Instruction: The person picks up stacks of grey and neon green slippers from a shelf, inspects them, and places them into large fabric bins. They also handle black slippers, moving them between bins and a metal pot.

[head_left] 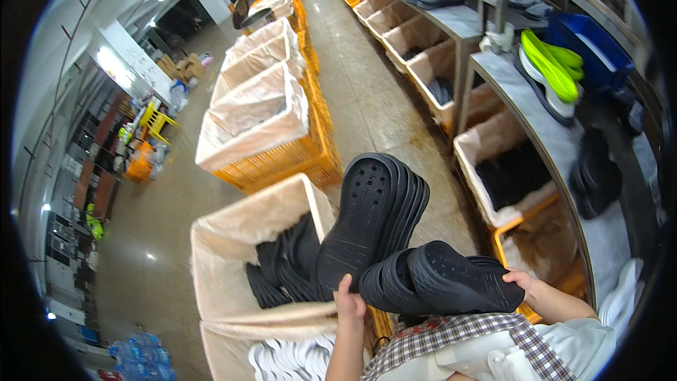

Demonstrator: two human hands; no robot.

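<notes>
A stack of black shoe soles (360, 204), nested one behind another, stands upright and tilted in front of me. My left hand (349, 301) is closed on its lower end, thumb on the front sole. A second stack of black shoe soles (458, 281) lies sideways before my apron, its left part against the first stack. At its right end my right hand (520, 282) grips it, thumb on top. Just left of these stacks is a lined crate (218, 240) with more black shoe soles (289, 261) inside.
White soles (293, 358) fill a nearer crate. Lined orange crates (282, 162) run in a row ahead. Right of the aisle (360, 63), a metal-edged bench (522, 92) carries green-and-white soles (550, 67) and a blue bin (589, 49), with more crates (508, 162) underneath.
</notes>
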